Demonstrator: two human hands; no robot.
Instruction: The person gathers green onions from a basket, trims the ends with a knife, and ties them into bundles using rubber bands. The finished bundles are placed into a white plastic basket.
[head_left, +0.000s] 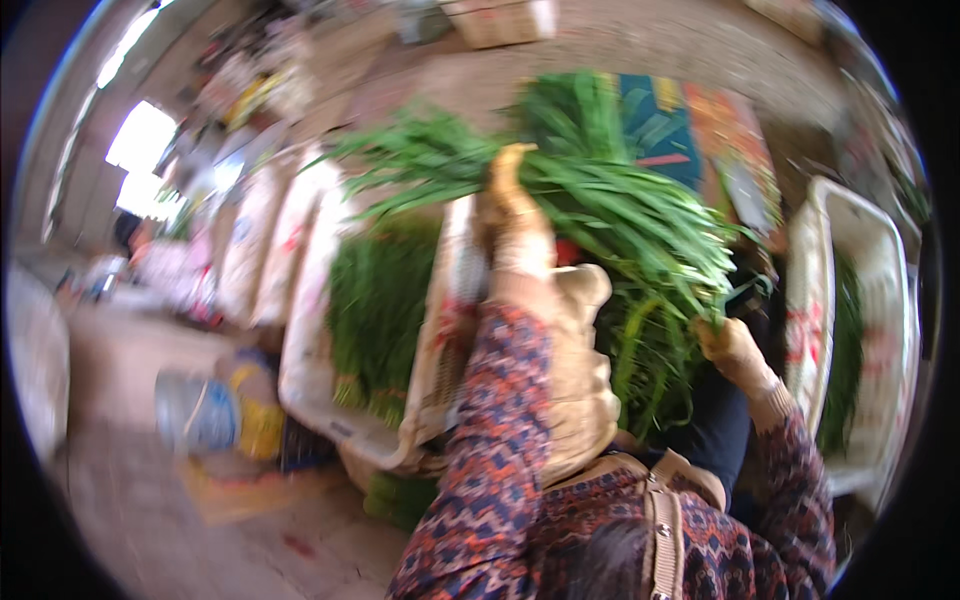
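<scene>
A loose bunch of long, flat green leaves, seemingly Chinese chives (637, 199), stretches across in front of me. My left hand (517, 199) is closed around its middle, and the leaf tips fan out to the left. At the pale stem ends on the right, my right hand (726, 346) pinches some stems or leaves; its fingertips are partly hidden. Loose, partly yellowed leaves (649, 360) hang over my lap below the bunch. Beyond it, another heap of green leaves (574, 112) lies on a colourful printed sheet (656, 124).
A white plastic crate of greens (439, 322) stands close on my left, another crate (821, 300) on my right. A knife-like blade (746, 195) lies on the sheet. Farther left are a blue-and-clear plastic container (196, 411) and several white crates (259, 232). Another person (142, 240) appears, blurred.
</scene>
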